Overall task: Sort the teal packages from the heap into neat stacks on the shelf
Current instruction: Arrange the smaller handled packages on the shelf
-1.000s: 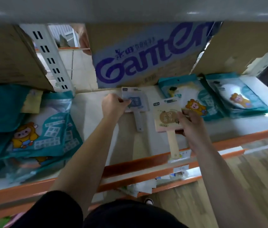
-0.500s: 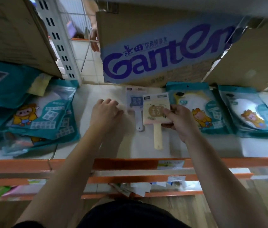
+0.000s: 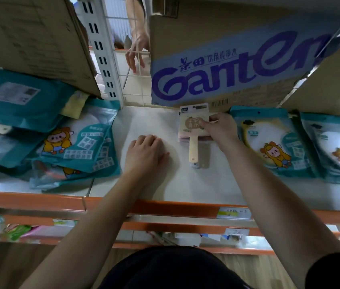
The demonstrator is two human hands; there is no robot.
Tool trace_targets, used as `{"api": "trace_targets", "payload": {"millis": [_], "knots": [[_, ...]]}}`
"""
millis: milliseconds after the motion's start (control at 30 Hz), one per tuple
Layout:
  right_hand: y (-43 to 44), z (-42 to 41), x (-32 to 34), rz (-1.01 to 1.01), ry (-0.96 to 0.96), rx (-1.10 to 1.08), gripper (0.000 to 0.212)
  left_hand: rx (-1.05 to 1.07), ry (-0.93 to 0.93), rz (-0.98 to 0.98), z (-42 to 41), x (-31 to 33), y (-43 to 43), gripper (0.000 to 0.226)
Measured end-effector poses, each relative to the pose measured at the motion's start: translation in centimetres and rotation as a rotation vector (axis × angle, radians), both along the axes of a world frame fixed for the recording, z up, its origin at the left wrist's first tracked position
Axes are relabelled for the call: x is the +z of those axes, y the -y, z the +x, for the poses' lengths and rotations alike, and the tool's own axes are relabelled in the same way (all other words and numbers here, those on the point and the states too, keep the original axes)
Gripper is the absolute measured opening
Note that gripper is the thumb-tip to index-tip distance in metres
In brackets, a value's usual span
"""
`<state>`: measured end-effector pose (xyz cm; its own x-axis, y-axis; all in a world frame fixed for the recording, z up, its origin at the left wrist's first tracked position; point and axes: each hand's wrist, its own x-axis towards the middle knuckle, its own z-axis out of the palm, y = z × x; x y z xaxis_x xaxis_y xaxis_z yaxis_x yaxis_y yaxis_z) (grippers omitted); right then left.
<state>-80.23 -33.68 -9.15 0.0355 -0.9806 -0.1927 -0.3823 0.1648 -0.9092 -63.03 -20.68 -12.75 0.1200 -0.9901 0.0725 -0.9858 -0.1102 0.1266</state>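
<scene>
A loose heap of teal packages with a cartoon figure lies on the left of the white shelf. Two neat stacks of the same teal packages sit on the right, one beside my right hand and one at the far right. My right hand pinches a beige paddle-shaped package, which lies on top of a grey-blue one mid-shelf. My left hand rests on the bare shelf between the heap and the paddles, fingers loosely curled and holding nothing.
A Ganten cardboard box stands at the back of the shelf, another carton at the upper left. Another person's hand shows behind the wire grid. An orange rail edges the shelf front, with lower shelves beneath.
My right hand carried the beige paddle package back and left onto the grey-blue one. My left hand let go of the grey-blue package and drew back onto the shelf.
</scene>
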Motion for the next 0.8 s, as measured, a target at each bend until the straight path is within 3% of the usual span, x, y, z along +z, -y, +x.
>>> {"api": "trace_targets", "payload": {"millis": [100, 500, 800], "knots": [[0.1, -0.2, 0.0, -0.085, -0.226, 0.022, 0.035, 0.002, -0.011, -0.02, 0.1, -0.1, 0.0, 0.047], [-0.2, -0.4, -0.8, -0.139, -0.312, 0.084, 0.031, -0.001, -0.041, -0.03, 0.2, -0.2, 0.0, 0.047], [-0.4, -0.2, -1.1, -0.204, -0.495, 0.121, 0.032, 0.01, -0.046, -0.039, 0.4, -0.5, 0.1, 0.049]]}}
